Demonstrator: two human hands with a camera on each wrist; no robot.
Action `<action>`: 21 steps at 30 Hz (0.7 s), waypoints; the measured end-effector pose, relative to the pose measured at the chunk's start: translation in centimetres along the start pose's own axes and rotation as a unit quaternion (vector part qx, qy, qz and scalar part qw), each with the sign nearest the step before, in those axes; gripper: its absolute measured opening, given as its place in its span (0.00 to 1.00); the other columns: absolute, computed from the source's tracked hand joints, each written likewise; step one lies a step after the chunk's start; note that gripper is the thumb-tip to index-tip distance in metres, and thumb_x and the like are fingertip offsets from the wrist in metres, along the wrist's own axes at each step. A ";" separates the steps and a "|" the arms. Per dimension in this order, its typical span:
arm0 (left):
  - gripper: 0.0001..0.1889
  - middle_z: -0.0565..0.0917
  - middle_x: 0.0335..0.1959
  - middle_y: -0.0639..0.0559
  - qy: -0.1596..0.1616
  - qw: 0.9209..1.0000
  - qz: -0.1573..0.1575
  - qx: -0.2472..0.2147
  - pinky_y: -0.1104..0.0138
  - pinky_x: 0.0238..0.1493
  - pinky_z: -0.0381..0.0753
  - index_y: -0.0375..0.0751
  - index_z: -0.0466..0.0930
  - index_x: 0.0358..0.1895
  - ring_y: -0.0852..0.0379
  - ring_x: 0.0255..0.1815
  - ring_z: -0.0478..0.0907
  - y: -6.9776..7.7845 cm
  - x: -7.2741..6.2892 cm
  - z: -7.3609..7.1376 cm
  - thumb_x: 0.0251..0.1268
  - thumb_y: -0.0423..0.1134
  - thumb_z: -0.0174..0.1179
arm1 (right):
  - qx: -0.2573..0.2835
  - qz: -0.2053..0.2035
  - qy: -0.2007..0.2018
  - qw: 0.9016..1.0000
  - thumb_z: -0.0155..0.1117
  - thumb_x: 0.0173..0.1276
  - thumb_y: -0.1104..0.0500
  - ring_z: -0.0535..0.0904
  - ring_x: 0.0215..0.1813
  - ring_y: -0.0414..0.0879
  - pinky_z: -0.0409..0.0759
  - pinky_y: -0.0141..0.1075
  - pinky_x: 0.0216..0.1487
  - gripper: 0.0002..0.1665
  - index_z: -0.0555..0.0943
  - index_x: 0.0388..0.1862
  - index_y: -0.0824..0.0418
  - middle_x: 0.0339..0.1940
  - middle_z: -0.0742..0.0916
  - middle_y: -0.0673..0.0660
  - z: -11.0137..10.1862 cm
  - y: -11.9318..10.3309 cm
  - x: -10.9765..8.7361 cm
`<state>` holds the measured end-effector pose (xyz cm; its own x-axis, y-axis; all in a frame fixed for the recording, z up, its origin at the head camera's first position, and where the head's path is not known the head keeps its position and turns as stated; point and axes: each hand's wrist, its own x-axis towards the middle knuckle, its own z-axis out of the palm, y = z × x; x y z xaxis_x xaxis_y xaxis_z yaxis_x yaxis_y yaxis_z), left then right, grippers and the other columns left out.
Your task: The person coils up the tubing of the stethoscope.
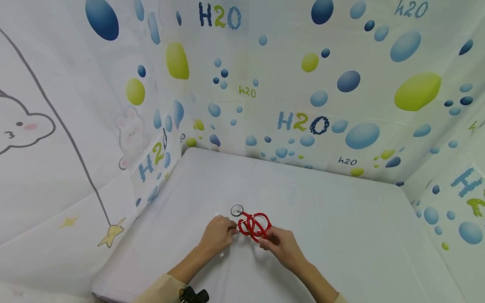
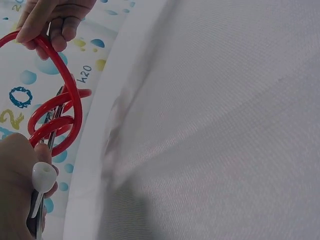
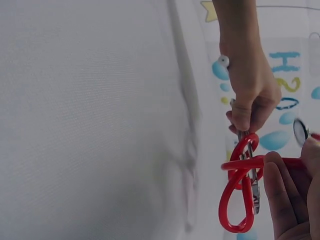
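A stethoscope with red tubing hangs between my two hands over the white table, its tube wound in loops around the metal ear tubes. My left hand grips the metal ear tubes; a white eartip sticks out beside that hand in the left wrist view. On the other side, my right hand pinches a stretch of the red tube between thumb and fingers. The round chestpiece dangles off the far side of the loops. In the right wrist view, the metal ear tubes run through the red coils.
A white-covered tabletop spreads beneath both hands. Behind it stands a white curtain printed with blue and green drops, and similar cloth hangs at both sides. A black device sits by the left sleeve.
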<state>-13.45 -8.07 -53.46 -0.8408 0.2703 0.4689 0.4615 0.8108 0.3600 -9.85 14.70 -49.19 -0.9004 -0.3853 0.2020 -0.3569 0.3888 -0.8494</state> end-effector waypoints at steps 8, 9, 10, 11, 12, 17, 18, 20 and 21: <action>0.04 0.79 0.17 0.59 0.002 0.999 0.034 0.018 0.68 0.31 0.70 0.45 0.85 0.24 0.62 0.21 0.69 -0.2 0.1 0.3 0.45 0.38 0.71 | 0.021 0.008 0.005 1.000 0.68 0.60 0.60 0.85 0.29 0.44 0.81 0.27 0.34 0.06 0.77 0.32 0.56 0.31 0.88 0.53 0.4 1.9 1.4; 0.04 0.78 0.16 0.59 0.004 0.999 0.038 0.021 0.68 0.31 0.70 0.46 0.85 0.23 0.62 0.21 0.68 -0.2 0.1 0.3 0.44 0.38 0.71 | 0.019 0.006 0.005 1.000 0.68 0.60 0.60 0.85 0.28 0.41 0.81 0.27 0.33 0.07 0.77 0.32 0.56 0.30 0.88 0.53 0.5 1.8 1.6; 0.04 0.78 0.16 0.60 0.005 0.999 0.042 0.022 0.68 0.31 0.70 0.46 0.85 0.23 0.62 0.21 0.68 -0.1 0.1 0.3 0.44 0.38 0.71 | 0.018 0.005 0.005 1.000 0.68 0.60 0.59 0.85 0.28 0.40 0.81 0.28 0.33 0.07 0.77 0.31 0.56 0.30 0.88 0.53 0.5 1.6 1.8; 0.04 0.78 0.16 0.60 0.007 0.999 0.047 0.024 0.67 0.31 0.70 0.46 0.85 0.23 0.62 0.21 0.68 -0.1 0.1 0.3 0.44 0.38 0.71 | 0.014 0.004 0.004 1.000 0.68 0.61 0.58 0.84 0.28 0.38 0.81 0.28 0.32 0.07 0.77 0.31 0.56 0.29 0.88 0.52 0.5 1.5 2.0; 0.04 0.78 0.16 0.60 0.009 0.998 0.051 0.027 0.67 0.31 0.70 0.47 0.85 0.23 0.62 0.21 0.68 -0.1 0.2 0.3 0.43 0.38 0.71 | 0.011 0.002 0.003 1.000 0.68 0.61 0.57 0.84 0.27 0.38 0.81 0.29 0.31 0.07 0.77 0.31 0.56 0.29 0.88 0.52 0.5 1.3 2.2; 0.04 0.78 0.16 0.60 0.002 0.997 0.066 0.037 0.67 0.31 0.70 0.46 0.84 0.22 0.61 0.21 0.68 0.2 0.5 0.4 0.44 0.39 0.70 | 0.023 0.019 -0.017 0.999 0.67 0.62 0.57 0.86 0.29 0.50 0.81 0.30 0.31 0.08 0.77 0.32 0.58 0.30 0.87 0.54 0.5 0.7 3.3; 0.04 0.77 0.16 0.60 -0.003 0.997 0.066 0.038 0.67 0.31 0.70 0.46 0.84 0.22 0.61 0.21 0.67 0.2 0.5 0.4 0.45 0.39 0.70 | 0.028 0.024 -0.022 0.999 0.67 0.62 0.58 0.86 0.30 0.52 0.81 0.30 0.31 0.07 0.77 0.32 0.58 0.30 0.87 0.55 0.5 0.6 3.5; 0.04 0.78 0.16 0.59 -0.010 0.997 0.071 0.038 0.67 0.30 0.70 0.45 0.85 0.23 0.61 0.21 0.67 0.4 0.6 0.4 0.45 0.38 0.70 | 0.019 0.033 -0.025 0.999 0.66 0.62 0.59 0.86 0.30 0.52 0.81 0.29 0.30 0.07 0.77 0.33 0.58 0.30 0.87 0.56 0.4 0.6 4.0; 0.03 0.78 0.16 0.59 -0.013 0.996 0.073 0.039 0.67 0.30 0.69 0.45 0.85 0.24 0.61 0.21 0.67 0.5 0.7 0.4 0.46 0.38 0.70 | 0.011 0.035 -0.026 0.999 0.66 0.62 0.59 0.86 0.29 0.50 0.81 0.29 0.29 0.07 0.76 0.34 0.59 0.29 0.87 0.56 0.4 0.6 4.2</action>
<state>-13.92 -7.27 -53.32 -0.7739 0.4009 0.4903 0.5570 0.7993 0.2255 -13.72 12.94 -49.02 -0.9086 -0.4007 0.1178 -0.2881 0.3972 -0.8713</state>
